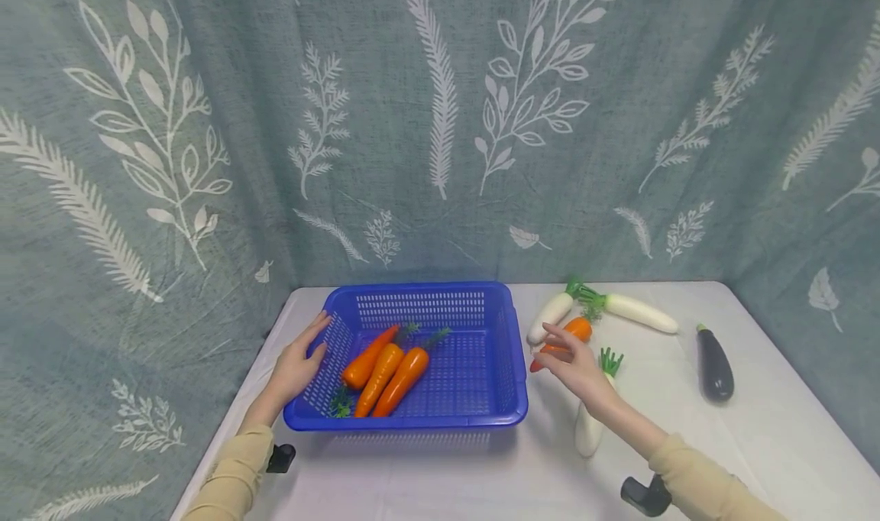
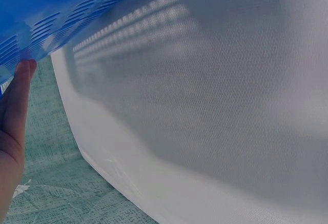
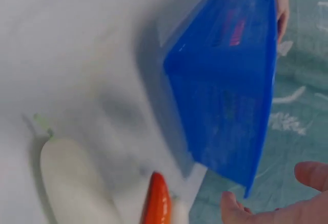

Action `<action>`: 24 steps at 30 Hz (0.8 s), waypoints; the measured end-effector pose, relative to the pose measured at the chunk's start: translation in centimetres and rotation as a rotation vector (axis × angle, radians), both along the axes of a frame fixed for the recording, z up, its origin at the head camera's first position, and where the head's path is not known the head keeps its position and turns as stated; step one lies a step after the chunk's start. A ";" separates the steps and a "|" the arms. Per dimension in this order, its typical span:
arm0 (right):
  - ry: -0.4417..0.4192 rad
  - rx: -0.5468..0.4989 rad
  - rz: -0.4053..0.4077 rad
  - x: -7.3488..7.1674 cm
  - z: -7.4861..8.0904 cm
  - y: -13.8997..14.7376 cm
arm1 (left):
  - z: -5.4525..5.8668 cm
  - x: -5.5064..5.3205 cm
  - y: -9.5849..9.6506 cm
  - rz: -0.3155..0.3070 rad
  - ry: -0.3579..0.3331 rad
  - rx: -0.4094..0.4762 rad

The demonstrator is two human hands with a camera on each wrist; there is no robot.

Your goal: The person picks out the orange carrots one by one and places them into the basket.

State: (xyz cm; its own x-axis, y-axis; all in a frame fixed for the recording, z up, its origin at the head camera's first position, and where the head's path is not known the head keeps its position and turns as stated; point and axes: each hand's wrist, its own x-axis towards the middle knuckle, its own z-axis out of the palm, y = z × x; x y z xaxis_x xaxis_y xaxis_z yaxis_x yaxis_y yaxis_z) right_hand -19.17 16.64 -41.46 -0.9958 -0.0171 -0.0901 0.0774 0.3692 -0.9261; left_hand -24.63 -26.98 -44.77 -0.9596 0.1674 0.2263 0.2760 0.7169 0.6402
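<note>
My left hand (image 1: 296, 367) rests at the left rim of a blue plastic basket (image 1: 406, 423), its fingertips touching the basket's side in the left wrist view. Inside the basket lie three carrots, among them a front one (image 1: 402, 383), with green tops. My right hand (image 1: 576, 367) hovers right of the basket with its fingers apart and holding nothing. Partly hidden behind it, another carrot (image 1: 579, 328) lies on the table. A white radish (image 1: 588, 432) is under the right wrist, and its leaves show beside the hand. The right wrist view shows the thumb and fingers spread near the basket's rim.
Two more white radishes lie at the back, one upright-slanted (image 1: 552, 315) and one stretched to the right (image 1: 642, 312). An eggplant (image 1: 716, 364) lies far right on the white table (image 1: 660, 444). A patterned green curtain (image 1: 385, 162) surrounds the table's back and sides.
</note>
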 end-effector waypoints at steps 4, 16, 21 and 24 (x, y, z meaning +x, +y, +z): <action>-0.011 0.039 -0.002 -0.3 -0.5 1.0 | -0.1 0.0 0.0 -0.001 0.002 -0.006; -0.152 -0.003 -0.084 -2.6 -1.9 3.7 | -0.2 -0.1 0.0 0.009 0.005 -0.001; -0.231 0.000 -0.113 -3.7 -2.5 4.6 | -0.1 0.1 0.0 0.008 0.010 0.005; -0.258 -0.051 -0.119 -4.2 -2.7 4.9 | 0.0 0.3 0.1 0.009 0.013 0.007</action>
State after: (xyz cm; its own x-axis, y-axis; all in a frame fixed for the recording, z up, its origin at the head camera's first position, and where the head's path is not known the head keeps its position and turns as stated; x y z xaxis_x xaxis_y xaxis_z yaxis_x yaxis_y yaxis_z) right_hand -23.42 21.55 -44.18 -0.9352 0.0875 -0.3432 0.3534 0.2967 -0.8872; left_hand -24.34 -26.85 -44.80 -0.9581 0.1570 0.2394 0.2775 0.7150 0.6417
